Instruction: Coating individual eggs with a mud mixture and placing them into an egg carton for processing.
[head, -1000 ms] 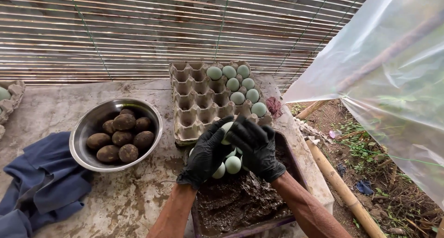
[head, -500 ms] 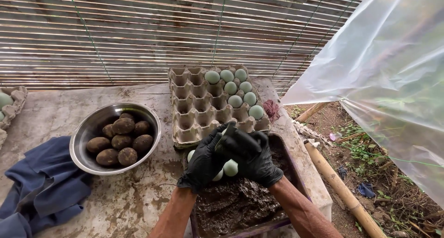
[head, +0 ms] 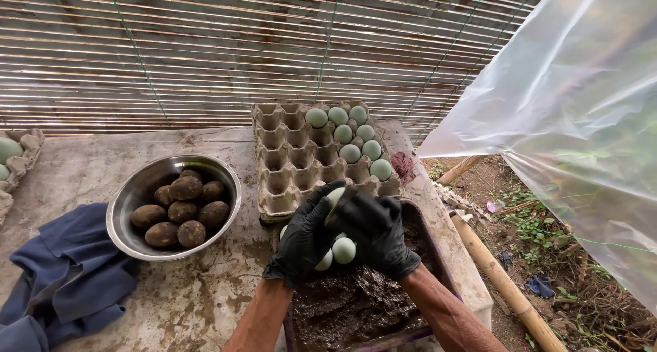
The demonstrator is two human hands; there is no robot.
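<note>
Both hands wear black gloves and are cupped together over a tray of dark mud (head: 356,304). My left hand (head: 301,239) and my right hand (head: 376,232) hold a few pale green eggs (head: 343,249) between them; one egg shows at the top, two below. Just beyond the hands lies a grey cardboard egg carton (head: 287,167) with several pale green eggs (head: 352,133) in its right-hand cells; its left cells are bare.
A steel bowl (head: 137,194) with several mud-coated eggs (head: 181,208) stands at the left. A blue cloth (head: 61,277) lies at the lower left. Another egg carton (head: 17,160) is at the left edge. Clear plastic sheeting (head: 582,119) hangs right; bamboo pole (head: 506,290) below.
The two hands have closed tighter around the eggs and dropped slightly toward the mud tray. Bowl, carton and cloth are unmoved.
</note>
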